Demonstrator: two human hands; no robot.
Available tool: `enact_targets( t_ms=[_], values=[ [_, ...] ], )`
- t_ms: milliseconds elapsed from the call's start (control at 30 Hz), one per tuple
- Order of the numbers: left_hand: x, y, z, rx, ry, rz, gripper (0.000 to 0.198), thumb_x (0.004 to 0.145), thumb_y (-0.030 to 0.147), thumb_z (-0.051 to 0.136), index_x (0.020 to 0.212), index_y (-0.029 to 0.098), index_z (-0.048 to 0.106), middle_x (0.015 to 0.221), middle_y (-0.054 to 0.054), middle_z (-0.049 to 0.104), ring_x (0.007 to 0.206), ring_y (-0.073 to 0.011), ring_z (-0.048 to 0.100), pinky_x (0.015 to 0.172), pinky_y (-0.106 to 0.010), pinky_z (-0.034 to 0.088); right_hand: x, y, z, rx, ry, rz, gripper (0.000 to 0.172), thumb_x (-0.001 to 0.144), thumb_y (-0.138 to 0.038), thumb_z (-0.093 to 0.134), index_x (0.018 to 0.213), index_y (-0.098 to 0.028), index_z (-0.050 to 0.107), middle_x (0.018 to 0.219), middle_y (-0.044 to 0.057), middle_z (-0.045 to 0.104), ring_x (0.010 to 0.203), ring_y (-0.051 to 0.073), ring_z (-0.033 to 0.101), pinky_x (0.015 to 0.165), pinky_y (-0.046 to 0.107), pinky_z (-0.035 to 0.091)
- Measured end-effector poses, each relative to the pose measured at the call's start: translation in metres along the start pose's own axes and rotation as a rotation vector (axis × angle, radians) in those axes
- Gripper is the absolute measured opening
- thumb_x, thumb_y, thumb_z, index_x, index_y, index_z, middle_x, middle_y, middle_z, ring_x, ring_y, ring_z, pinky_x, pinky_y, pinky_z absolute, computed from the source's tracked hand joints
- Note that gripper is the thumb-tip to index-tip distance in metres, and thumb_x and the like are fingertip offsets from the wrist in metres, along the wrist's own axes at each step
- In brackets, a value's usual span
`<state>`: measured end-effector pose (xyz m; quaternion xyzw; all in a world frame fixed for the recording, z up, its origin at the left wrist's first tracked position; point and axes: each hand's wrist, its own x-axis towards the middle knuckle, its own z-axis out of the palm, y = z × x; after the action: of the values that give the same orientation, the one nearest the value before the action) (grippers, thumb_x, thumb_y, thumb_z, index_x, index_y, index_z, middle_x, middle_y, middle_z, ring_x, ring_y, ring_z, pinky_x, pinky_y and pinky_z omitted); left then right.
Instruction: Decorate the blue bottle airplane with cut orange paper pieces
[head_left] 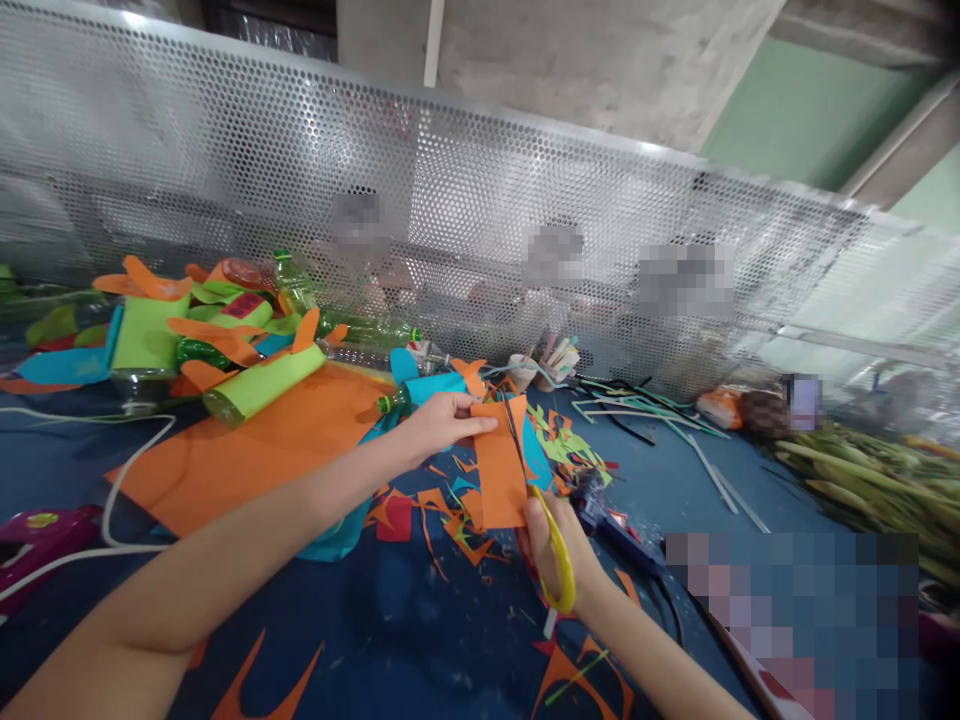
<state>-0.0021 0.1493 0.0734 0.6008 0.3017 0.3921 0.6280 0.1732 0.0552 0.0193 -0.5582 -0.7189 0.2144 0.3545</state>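
My left hand (442,425) pinches the upper left edge of an orange paper piece (496,475), thumb on top. In my right hand (559,550) is a pair of yellow-handled scissors (556,540), its fingers around the handles. The blades lie along the right part of the orange paper and point up to its top edge; whether they are cutting through it I cannot tell. Blue paper (535,452) shows just behind the sheet. Orange, green and blue paper scraps (450,520) lie on the blue table under and around my hands.
Large orange sheets (247,465) and paper-wrapped plastic bottles (270,385) lie on the left. A magenta glue gun (45,550) with a white cord is at the far left. Cups of markers (555,362) stand by the perforated metal screen (465,200). Dried husks (862,480) are piled right.
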Motion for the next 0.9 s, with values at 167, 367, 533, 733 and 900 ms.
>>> enact_targets(
  t_ms=[167, 367, 533, 733, 900],
  values=[
    [0.009, -0.011, -0.021, 0.170, -0.079, -0.097, 0.020, 0.070, 0.032, 0.067, 0.082, 0.015, 0.064, 0.084, -0.007, 0.068, 0.072, -0.0164, 0.064, 0.067, -0.029, 0.051, 0.003, 0.009, 0.013, 0.138, -0.074, 0.214, 0.054, 0.089, -0.060, 0.022, 0.051, -0.024, 0.036, 0.035, -0.004, 0.038, 0.033, 0.013, 0.044, 0.039, 0.024, 0.039],
    [0.010, -0.005, -0.046, 0.863, -0.506, -0.208, 0.023, 0.072, 0.034, 0.061, 0.086, 0.016, 0.066, 0.065, 0.000, 0.063, 0.057, -0.0131, 0.060, 0.052, -0.021, 0.044, 0.012, 0.004, 0.000, 0.157, -0.115, 0.370, 0.051, 0.086, -0.064, 0.024, 0.059, -0.024, 0.038, 0.041, -0.005, 0.040, 0.036, 0.012, 0.044, 0.041, 0.024, 0.040],
    [0.008, -0.006, -0.042, 1.008, -0.648, -0.225, 0.042, 0.069, 0.021, 0.058, 0.111, 0.015, 0.059, 0.064, 0.001, 0.059, 0.051, -0.0137, 0.058, 0.052, -0.023, 0.043, 0.019, 0.002, -0.019, -0.459, -0.152, 0.174, 0.032, 0.084, -0.049, 0.044, 0.069, -0.021, 0.045, 0.058, 0.002, 0.057, 0.054, 0.019, 0.057, 0.051, 0.026, 0.035],
    [0.007, -0.006, -0.042, 1.046, -0.666, -0.227, 0.038, 0.070, 0.017, 0.053, 0.108, 0.015, 0.057, 0.071, 0.000, 0.057, 0.054, -0.0128, 0.059, 0.054, -0.023, 0.044, 0.019, 0.013, -0.017, -0.726, -0.192, 0.214, 0.029, 0.084, -0.044, 0.047, 0.071, -0.019, 0.054, 0.065, 0.008, 0.064, 0.060, 0.023, 0.061, 0.051, 0.028, 0.030],
    [0.011, -0.009, -0.049, 0.754, -0.625, -0.350, 0.030, 0.074, 0.018, 0.055, 0.103, 0.015, 0.050, 0.069, 0.002, 0.057, 0.056, -0.0125, 0.060, 0.057, -0.026, 0.049, 0.019, 0.013, -0.014, -0.735, -0.181, 0.183, 0.035, 0.082, -0.051, 0.049, 0.076, -0.017, 0.058, 0.062, 0.006, 0.063, 0.060, 0.023, 0.062, 0.051, 0.028, 0.031]
  ],
)
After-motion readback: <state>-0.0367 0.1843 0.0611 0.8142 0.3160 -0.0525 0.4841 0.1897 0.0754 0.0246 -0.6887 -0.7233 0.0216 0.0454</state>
